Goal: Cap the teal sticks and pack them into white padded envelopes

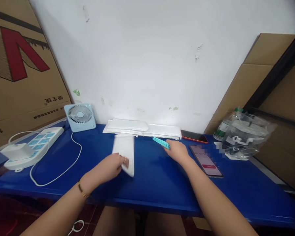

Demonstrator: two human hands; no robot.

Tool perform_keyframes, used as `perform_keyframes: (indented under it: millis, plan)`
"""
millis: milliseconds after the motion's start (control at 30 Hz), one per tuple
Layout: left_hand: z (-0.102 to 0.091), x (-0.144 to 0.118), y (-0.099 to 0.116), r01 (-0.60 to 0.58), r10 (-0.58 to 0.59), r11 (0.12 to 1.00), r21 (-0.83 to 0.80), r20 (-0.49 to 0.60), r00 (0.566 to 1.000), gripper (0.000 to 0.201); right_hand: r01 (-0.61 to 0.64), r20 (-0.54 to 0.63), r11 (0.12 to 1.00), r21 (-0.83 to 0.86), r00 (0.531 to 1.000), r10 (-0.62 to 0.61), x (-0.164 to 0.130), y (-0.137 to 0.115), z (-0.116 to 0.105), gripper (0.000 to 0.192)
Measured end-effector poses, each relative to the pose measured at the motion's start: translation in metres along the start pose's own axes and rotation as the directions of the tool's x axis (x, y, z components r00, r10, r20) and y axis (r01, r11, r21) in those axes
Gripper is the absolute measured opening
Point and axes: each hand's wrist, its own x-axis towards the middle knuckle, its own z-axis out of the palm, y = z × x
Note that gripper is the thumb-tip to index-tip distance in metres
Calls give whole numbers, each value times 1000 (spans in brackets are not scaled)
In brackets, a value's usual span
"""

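Blue table (149, 183) fills the lower frame, white packet stack (142, 128) against the wall at centre. My left hand (111, 167) pinches a white sleeve (124, 152) by its near end, centre frame. My right hand (177, 151) is closed around thin teal sticks (161, 142), centre right. Risk: loose sticks could fan out and drop, or the sleeve could crumple. Stick count unreadable; right fingertips hidden.

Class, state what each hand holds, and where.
Left hand pinches the white paper sleeve at its near end; right hand grips thin teal sticks at their near ends.
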Motion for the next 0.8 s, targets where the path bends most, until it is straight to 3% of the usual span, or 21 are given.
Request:
perform_keyframes:
  millis: [67,167,267,367,400,500,567,800]
  plan:
    - [-1,-26,3,-160,173,974,-163,71,982,38,-15,-25,1000,17,1000,16,-1,6,-3,33]
    - [-8,-45,-3,-197,245,943,-269,158,957,39,-15,-40,999,31,999,16,-3,9,-6,36]
    - [-15,-41,-10,-137,171,958,-253,116,978,40,-9,-46,1000,13,999,10,-6,8,-9,35]
    - [-10,-22,-2,-5,-7,983,-186,-67,998,33,20,-61,999,-45,998,-23,-9,8,-16,30]
    - [-5,-15,4,31,-49,988,-150,-121,991,38,37,-63,997,-69,997,-42,-10,8,-18,28]
    - [14,9,26,75,-79,996,-42,-101,992,99,106,-43,984,-144,993,-113,-16,9,-26,21]
    - [25,22,35,69,-70,998,-14,-74,995,110,153,-9,970,-191,987,-157,-22,11,-28,17]
    - [34,36,26,38,-40,999,-18,-157,987,75,210,72,916,-340,978,-198,-46,41,-24,13]
